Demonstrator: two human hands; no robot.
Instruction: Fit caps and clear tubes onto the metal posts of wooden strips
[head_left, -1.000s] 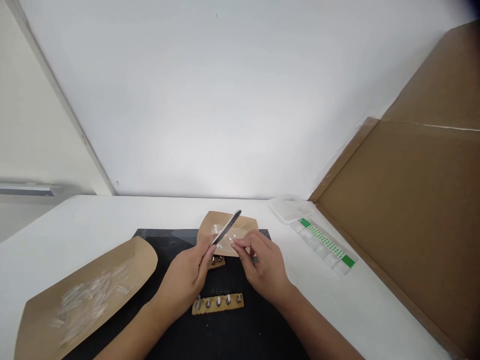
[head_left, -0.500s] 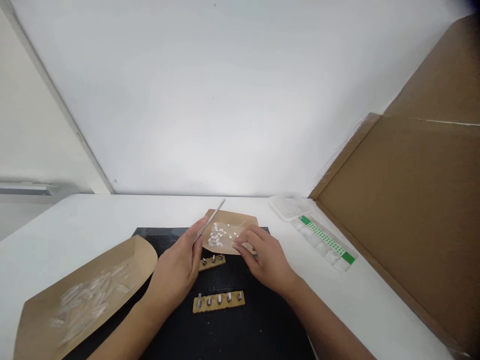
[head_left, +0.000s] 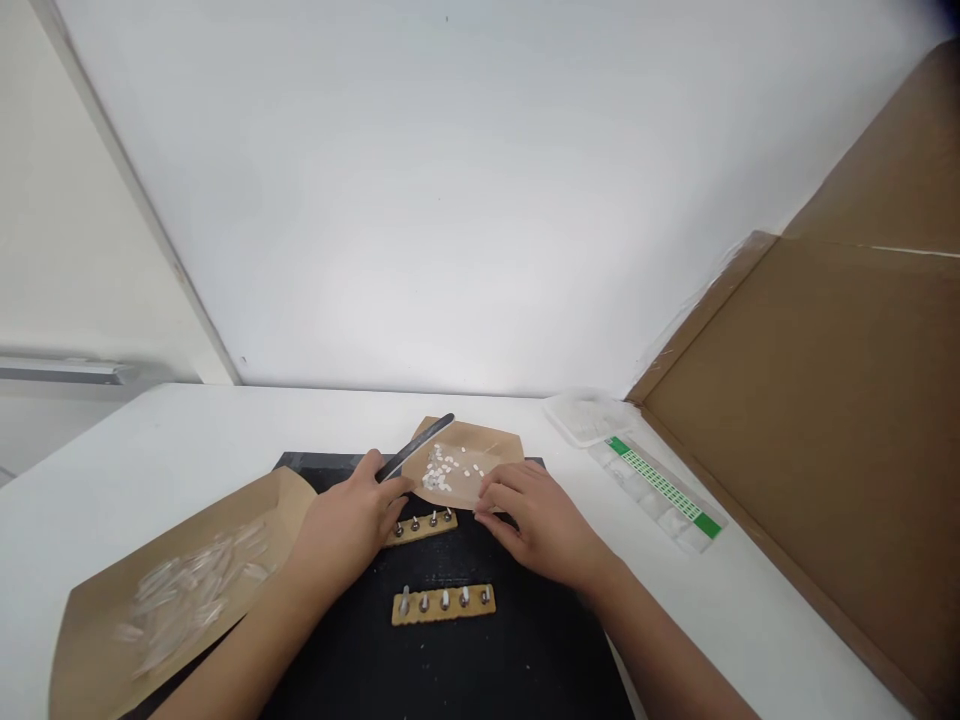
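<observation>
My left hand [head_left: 349, 520] is closed around a thin dark stick [head_left: 416, 447], whose far end points up and right over a small brown paper tray [head_left: 487, 440]. Small white pieces [head_left: 439, 470] lie scattered in that tray. At its right front edge, my right hand [head_left: 536, 515] has its thumb and fingertips pinched together; anything between them is too small to make out. Below my left hand sits a tan strip [head_left: 424, 528] with metal pegs, partly covered by the fingers. A second tan strip [head_left: 444, 605] with several pegs, some white-tipped, lies nearer on the black board [head_left: 450, 670].
A larger brown paper tray [head_left: 90, 640] at the left holds many clear pieces [head_left: 195, 590]. To the right are a clear container [head_left: 585, 418] and a green-and-clear packet [head_left: 664, 485], beside a cardboard wall [head_left: 825, 430].
The stick has turned, showing its dark flat face, and tilted lower. My right hand has drawn back slightly toward the small tray's near edge. The whole view has shifted a little.
</observation>
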